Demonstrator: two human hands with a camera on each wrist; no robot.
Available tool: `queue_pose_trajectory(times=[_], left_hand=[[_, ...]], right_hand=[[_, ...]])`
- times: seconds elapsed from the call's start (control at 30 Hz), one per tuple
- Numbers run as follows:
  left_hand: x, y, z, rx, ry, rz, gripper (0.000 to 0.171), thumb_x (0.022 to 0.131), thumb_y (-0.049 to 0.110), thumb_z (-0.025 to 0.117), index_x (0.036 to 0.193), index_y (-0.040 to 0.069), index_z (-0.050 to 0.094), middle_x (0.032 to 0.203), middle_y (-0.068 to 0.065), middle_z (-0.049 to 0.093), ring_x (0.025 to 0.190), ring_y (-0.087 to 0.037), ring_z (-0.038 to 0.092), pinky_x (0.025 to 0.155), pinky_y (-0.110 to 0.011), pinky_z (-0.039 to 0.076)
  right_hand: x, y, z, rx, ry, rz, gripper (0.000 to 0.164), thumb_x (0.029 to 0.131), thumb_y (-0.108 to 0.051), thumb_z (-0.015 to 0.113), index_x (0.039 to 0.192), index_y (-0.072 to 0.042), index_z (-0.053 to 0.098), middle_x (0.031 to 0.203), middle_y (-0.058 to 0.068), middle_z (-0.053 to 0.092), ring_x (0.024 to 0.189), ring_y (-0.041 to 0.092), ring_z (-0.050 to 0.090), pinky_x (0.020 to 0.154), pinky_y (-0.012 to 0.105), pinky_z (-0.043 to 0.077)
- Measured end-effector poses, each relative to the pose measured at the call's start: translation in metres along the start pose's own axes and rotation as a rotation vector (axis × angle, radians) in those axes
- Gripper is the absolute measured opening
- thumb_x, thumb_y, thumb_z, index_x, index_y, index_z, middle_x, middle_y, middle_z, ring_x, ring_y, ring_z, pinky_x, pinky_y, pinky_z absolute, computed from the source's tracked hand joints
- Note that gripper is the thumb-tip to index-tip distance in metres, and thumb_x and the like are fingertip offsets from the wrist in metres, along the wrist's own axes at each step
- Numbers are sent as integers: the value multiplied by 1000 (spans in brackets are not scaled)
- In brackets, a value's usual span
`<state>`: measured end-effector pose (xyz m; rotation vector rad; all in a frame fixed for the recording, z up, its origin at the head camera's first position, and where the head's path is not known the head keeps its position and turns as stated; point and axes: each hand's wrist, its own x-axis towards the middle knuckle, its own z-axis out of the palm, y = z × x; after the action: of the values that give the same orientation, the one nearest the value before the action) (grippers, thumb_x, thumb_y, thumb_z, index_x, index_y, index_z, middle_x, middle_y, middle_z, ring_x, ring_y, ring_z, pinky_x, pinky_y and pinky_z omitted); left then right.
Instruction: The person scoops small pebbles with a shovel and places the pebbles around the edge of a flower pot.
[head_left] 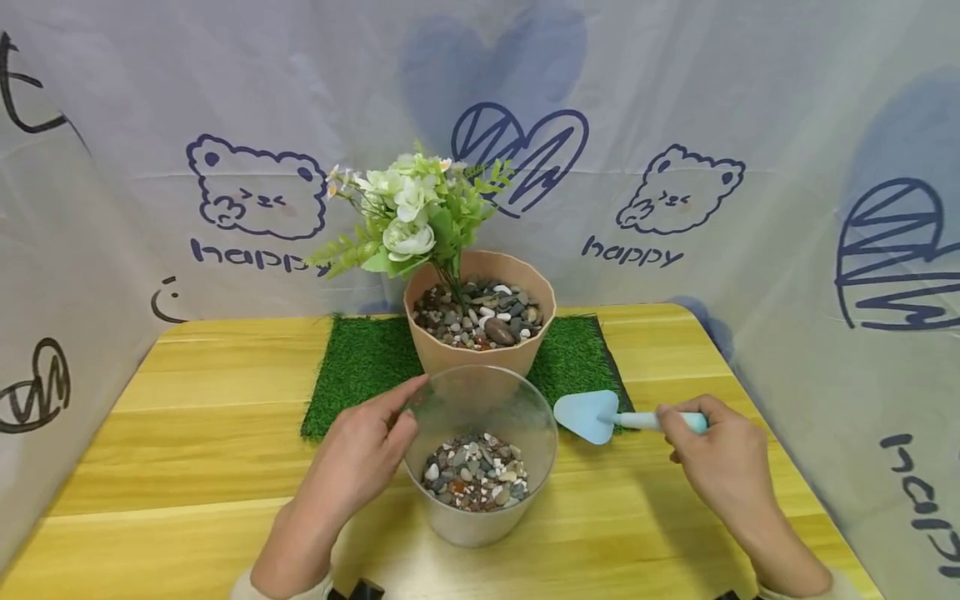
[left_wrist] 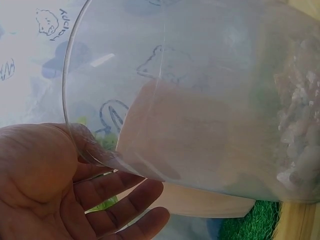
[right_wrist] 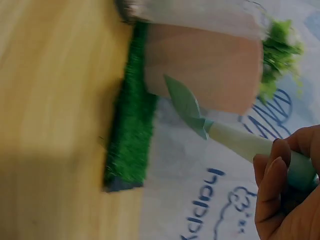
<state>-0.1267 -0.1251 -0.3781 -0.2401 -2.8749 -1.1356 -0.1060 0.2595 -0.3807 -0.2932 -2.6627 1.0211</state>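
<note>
My left hand [head_left: 360, 454] pinches the left rim of a clear tub [head_left: 480, 527], its thumb over the rim and its other fingers outside. Small mixed pebbles [head_left: 476, 471] cover the bottom of this tub, which stands upright on the table. On the right, my right hand [head_left: 720, 450] grips the handle of a small light-blue trowel [head_left: 592, 415]. The trowel is held level beside the tub, its blade pointing left; no stones show on the blade. The right wrist view also has the trowel [right_wrist: 185, 102], with curled fingers around its handle.
Behind the tub, a peach flowerpot [head_left: 472, 354] filled with pebbles holds white flowers [head_left: 408, 208] with green leaves. It stands on a green turf mat [head_left: 360, 367] on the wooden table [head_left: 202, 433]. Printed cloth [head_left: 525, 67] hangs around the back and sides.
</note>
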Motion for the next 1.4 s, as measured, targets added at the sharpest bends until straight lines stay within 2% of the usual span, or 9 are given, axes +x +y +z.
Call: queue_pose_trajectory(times=[0.1, 0.23, 0.47, 0.7, 0.8, 1.03, 1.17, 1.3, 1.4], left_hand=[[4, 0, 1, -7, -9, -2, 54, 103, 18, 49, 154, 32, 55, 86, 2, 67, 49, -12, 42, 47, -32, 41], [7, 0, 1, -14, -28, -17, 55, 103, 18, 48, 155, 34, 54, 68, 3, 54, 47, -12, 39, 45, -32, 40], [10, -2, 0, -24, -41, -20, 56, 102, 19, 49, 155, 34, 54, 59, 5, 44, 46, -11, 36, 45, -32, 40], [13, -6, -5, -52, -65, -20, 54, 103, 20, 50, 155, 32, 54, 69, 1, 55, 49, -12, 41, 44, -31, 40], [16, -8, -5, -63, -73, -20, 53, 104, 20, 49, 155, 31, 54, 82, -1, 63, 51, -13, 42, 44, -31, 40], [19, -10, -3, -76, -84, -30, 53, 105, 22, 49, 157, 32, 51, 73, -2, 56, 48, -11, 39, 43, -29, 39], [18, -11, -2, -80, -74, -38, 51, 107, 25, 49, 157, 30, 51, 86, -4, 66, 48, -14, 40, 46, -33, 42], [14, -15, -1, -81, -62, -21, 48, 111, 41, 49, 157, 28, 53, 121, -6, 76, 83, -23, 71, 77, -48, 60], [9, -22, -2, -89, -57, -12, 54, 110, 54, 45, 156, 27, 53, 141, -7, 69, 128, -31, 66, 106, -57, 52]], right_hand=[[2, 4, 15, -21, -16, -5, 35, 102, -37, 68, 102, -3, 75, 75, 6, 76, 60, 15, 71, 43, 31, 47], [6, 8, 29, -32, -42, -1, 36, 102, -37, 68, 106, -2, 74, 73, 6, 76, 59, 15, 70, 44, 30, 46], [6, 15, 34, -98, -193, 25, 38, 100, -40, 69, 107, -3, 72, 69, 1, 73, 55, 15, 62, 45, 30, 43], [0, 21, 46, -218, -467, 15, 27, 96, -35, 70, 81, -12, 69, 62, 0, 63, 53, 17, 54, 50, 32, 42], [-2, 24, 57, -223, -507, 7, 28, 93, -33, 71, 73, -13, 66, 62, 0, 61, 54, 17, 51, 51, 31, 41], [-4, 27, 72, -241, -559, 12, 29, 90, -34, 72, 70, -15, 63, 63, 1, 59, 57, 17, 51, 54, 31, 40], [-5, 27, 78, -253, -563, -12, 29, 89, -34, 72, 69, -15, 61, 64, 0, 58, 58, 17, 51, 54, 31, 40], [-7, 29, 79, -275, -566, -21, 31, 90, -35, 73, 68, -16, 60, 62, 0, 57, 57, 16, 50, 54, 30, 39], [-6, 29, 76, -274, -577, -29, 34, 91, -36, 73, 67, -16, 60, 61, 0, 56, 56, 16, 49, 53, 30, 37]])
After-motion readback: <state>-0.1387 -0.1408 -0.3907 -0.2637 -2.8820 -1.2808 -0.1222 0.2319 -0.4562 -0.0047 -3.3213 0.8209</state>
